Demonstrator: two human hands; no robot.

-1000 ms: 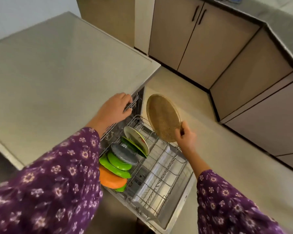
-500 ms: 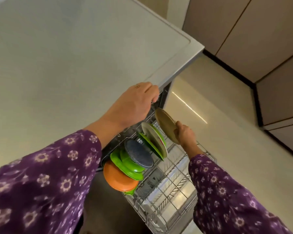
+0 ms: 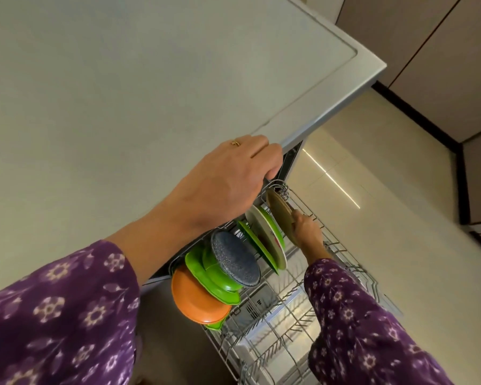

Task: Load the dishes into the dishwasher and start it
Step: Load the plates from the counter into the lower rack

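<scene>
A: Entry, right hand (image 3: 307, 228). What has it got?

B: The brown plate (image 3: 278, 211), gripped at its lower right rim. The thumb lies on the face turned towards us. The other fingers go behind the plate, so I cannot see them.

A: Plate position?

B: On edge and tilted, at the far end of the lower rack (image 3: 342, 251). It sits just beyond the white plate with the green rim (image 3: 265, 237), very close to it. I cannot tell whether they touch.

A: Left hand (image 3: 228, 184)?

B: Its fingers are curled down over the front edge of the dishwasher top (image 3: 150, 79), gripping that edge, with the knuckles up. It is well apart from the brown plate and holds no dish.

A: Rest of the rack?

B: In a row coming towards us there is a green plate (image 3: 252, 243), a grey speckled dish (image 3: 235, 258), two green dishes (image 3: 206, 273) and an orange plate (image 3: 195, 298), all on edge. The right half of the rack is bare wire.
</scene>
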